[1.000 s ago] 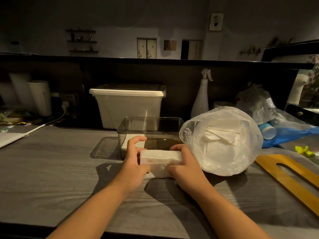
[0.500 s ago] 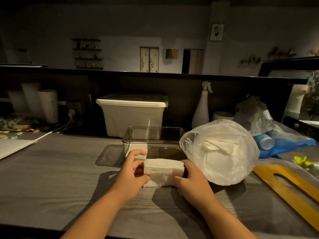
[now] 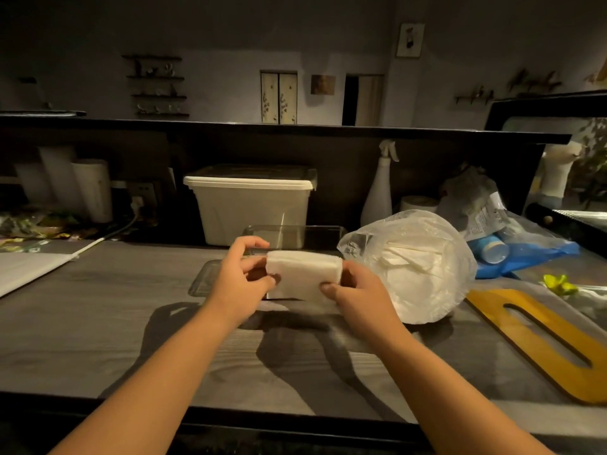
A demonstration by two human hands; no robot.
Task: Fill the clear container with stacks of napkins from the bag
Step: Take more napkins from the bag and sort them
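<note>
At the far left, white rolls (image 3: 92, 188) stand upright against the dark back panel, and further right a white tub (image 3: 253, 198) with its lid on sits at the back of the grey worktop (image 3: 98, 323).

The left forearm reaches in from the lower left, angled up towards the centre. The left hand (image 3: 239, 284) is curled round the left end of a stack of napkins (image 3: 303, 277). Its thumb lies on the near face and its fingers arch over the top to the far side, so its grip is narrow and holds the stack.

The stack is a white block held level between both hands. It sits in front of the near wall of the clear container (image 3: 295, 234) and hides most of that wall. It is not inside the container. Whether its underside touches the worktop cannot be told.

The right forearm comes in from the lower right, mirroring the left. The right hand (image 3: 358, 293) clasps the right end of the stack, with the thumb tip pressed on the lower near corner and the fingers wrapped behind. This grip is also narrow and holds the stack.

Just beside that hand is the bag (image 3: 410, 264), a bulging translucent sack with more white napkins showing through it. A white spray bottle (image 3: 377, 192) stands behind it. At the far right a yellow wooden board (image 3: 538, 336) with a long slot lies flat.
</note>
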